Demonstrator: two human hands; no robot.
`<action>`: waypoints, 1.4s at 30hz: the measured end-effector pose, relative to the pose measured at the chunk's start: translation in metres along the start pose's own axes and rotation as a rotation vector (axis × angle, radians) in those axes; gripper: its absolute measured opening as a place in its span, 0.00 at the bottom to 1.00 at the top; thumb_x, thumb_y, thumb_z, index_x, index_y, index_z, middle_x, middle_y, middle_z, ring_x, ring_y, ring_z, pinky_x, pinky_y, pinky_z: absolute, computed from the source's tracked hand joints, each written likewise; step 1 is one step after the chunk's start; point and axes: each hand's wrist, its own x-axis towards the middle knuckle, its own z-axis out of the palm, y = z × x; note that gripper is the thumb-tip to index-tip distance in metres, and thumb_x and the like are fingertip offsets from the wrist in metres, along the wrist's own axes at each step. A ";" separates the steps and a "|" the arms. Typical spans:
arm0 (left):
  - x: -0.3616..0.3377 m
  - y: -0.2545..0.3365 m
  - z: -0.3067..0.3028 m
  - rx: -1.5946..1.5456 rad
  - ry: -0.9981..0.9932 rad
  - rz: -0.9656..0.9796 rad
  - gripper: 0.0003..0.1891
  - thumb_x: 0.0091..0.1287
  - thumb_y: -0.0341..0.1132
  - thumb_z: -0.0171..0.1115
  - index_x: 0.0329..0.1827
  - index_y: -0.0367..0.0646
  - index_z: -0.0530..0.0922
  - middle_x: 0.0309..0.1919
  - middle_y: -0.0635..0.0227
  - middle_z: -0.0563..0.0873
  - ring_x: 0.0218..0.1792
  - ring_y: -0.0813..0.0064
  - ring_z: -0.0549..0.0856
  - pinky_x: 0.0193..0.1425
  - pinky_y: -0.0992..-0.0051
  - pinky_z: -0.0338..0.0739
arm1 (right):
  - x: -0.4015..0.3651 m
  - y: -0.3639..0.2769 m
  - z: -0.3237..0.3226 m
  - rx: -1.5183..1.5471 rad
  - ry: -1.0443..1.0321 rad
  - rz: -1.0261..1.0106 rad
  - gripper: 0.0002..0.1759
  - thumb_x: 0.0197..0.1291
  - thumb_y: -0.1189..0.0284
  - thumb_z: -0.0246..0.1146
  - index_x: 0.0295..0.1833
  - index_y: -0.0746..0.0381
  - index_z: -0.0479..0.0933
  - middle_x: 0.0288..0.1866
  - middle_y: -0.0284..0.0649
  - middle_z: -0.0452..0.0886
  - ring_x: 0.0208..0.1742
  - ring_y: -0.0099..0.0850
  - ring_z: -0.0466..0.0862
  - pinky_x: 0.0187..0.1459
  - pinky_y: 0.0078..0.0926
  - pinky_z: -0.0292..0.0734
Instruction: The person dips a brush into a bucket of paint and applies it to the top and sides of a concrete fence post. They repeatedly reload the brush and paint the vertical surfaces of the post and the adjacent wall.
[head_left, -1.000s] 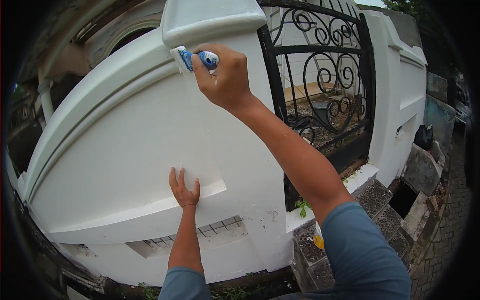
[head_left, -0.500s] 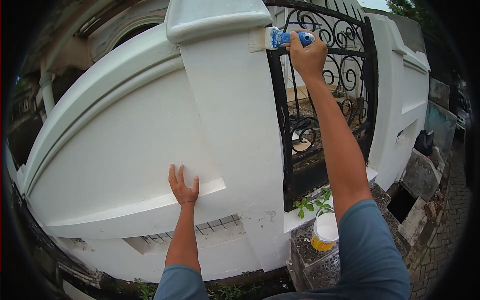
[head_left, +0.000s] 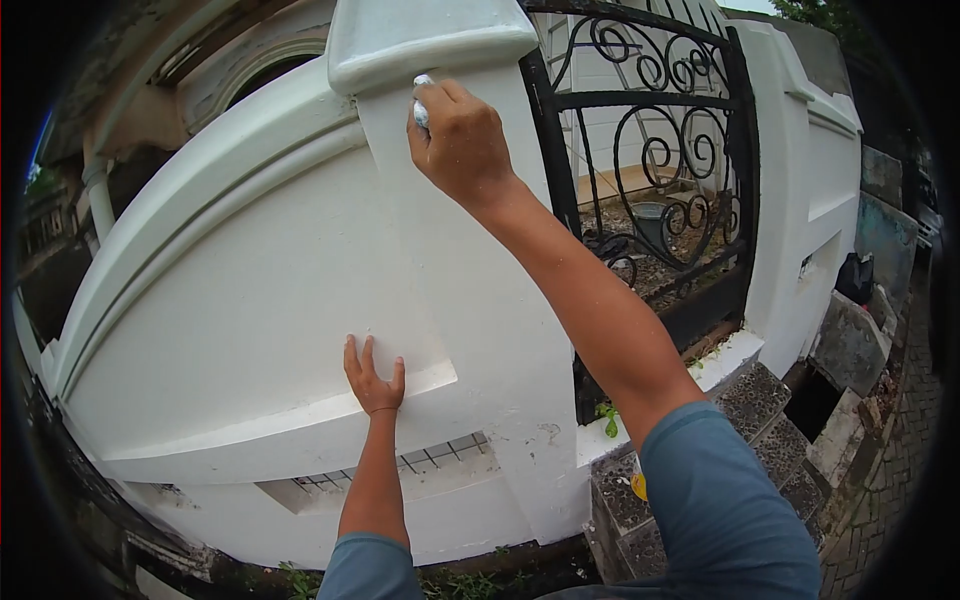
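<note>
My right hand [head_left: 462, 140] is closed around a paintbrush [head_left: 421, 115] at the upper part of the white pillar [head_left: 470, 260], just under its cap [head_left: 430, 45]. Only white-smeared bits of the brush show past my fingers; its bristles are hidden. Lower down, my left hand [head_left: 375, 382] rests with fingers spread against the white wall panel [head_left: 250, 300], near the ledge of its recess. A yellow bit of the paint bucket [head_left: 639, 487] peeks out beside my right sleeve, and the rest of it is covered by my arm.
Right of the pillar stands a black wrought-iron gate [head_left: 650, 105] with scrollwork. Speckled stone steps [head_left: 755, 400] lie below it, with a small green plant [head_left: 608, 418] at the gate's foot. Farther right are broken concrete slabs [head_left: 848, 345], a black bag [head_left: 854, 278] and a dark opening.
My right hand has carried the brush left from the pillar's gate-side edge to near its left edge. My left hand stays on the wall. My right arm now covers most of the bucket.
</note>
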 end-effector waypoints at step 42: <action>-0.004 0.001 0.007 0.042 -0.062 0.032 0.33 0.61 0.45 0.66 0.70 0.42 0.70 0.76 0.50 0.59 0.75 0.49 0.59 0.76 0.53 0.59 | -0.151 0.089 -0.175 0.320 -0.223 0.274 0.10 0.59 0.78 0.67 0.47 0.62 0.85 0.43 0.45 0.88 0.41 0.34 0.87 0.44 0.29 0.81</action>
